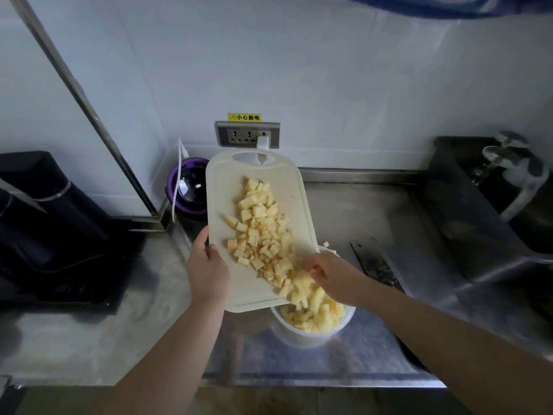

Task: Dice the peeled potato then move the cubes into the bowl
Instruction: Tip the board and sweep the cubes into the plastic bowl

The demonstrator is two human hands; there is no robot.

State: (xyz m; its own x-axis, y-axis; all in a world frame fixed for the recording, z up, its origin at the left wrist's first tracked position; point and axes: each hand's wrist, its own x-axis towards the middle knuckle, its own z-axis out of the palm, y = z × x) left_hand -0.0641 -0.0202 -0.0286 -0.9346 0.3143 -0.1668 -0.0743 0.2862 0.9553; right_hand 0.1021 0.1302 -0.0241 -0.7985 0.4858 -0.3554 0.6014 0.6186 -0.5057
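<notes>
A white cutting board (236, 187) is lifted and tilted over a white bowl (302, 335) on the steel counter. My left hand (206, 268) grips the board's left edge. Yellow potato cubes (260, 232) cover the board, and a blurred stream of them slides off its lower right corner into the bowl, which holds a heap of cubes (317, 316). My right hand (332, 272) lies on the cubes at that corner with loosely bent fingers, brushing them down. It holds nothing.
A dark knife (374, 262) lies on the counter right of the bowl. A purple-rimmed appliance (187, 187) stands behind the board under a wall socket (248, 134). A black appliance (45, 223) fills the left, a sink with tap (514, 181) the right.
</notes>
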